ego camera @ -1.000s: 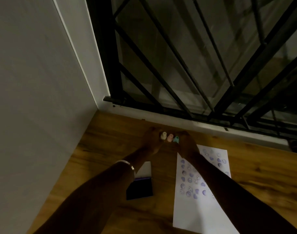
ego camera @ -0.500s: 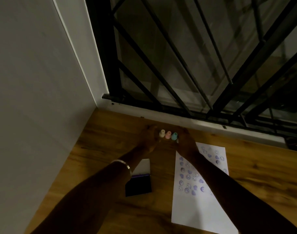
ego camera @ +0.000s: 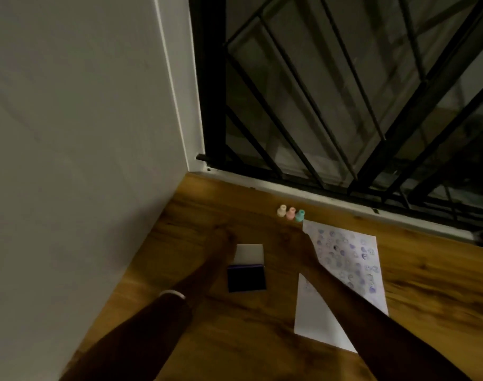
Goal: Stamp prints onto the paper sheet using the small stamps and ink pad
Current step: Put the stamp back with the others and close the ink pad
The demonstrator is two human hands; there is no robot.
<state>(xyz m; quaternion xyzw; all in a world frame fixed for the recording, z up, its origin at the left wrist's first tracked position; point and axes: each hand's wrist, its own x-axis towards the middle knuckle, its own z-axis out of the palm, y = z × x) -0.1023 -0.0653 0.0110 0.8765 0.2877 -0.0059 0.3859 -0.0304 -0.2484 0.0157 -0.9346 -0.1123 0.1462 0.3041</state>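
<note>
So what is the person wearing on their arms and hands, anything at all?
Both arms are bare, with no sleeves in view. The left arm has a thin, pale bangle round the wrist. The light is too dim to show any rings or gloves on the left hand or right hand.

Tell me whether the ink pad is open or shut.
Open. The ink pad lies on the wooden floor with its white lid flipped back flat behind it, so the dark inked face is exposed upward.
</note>
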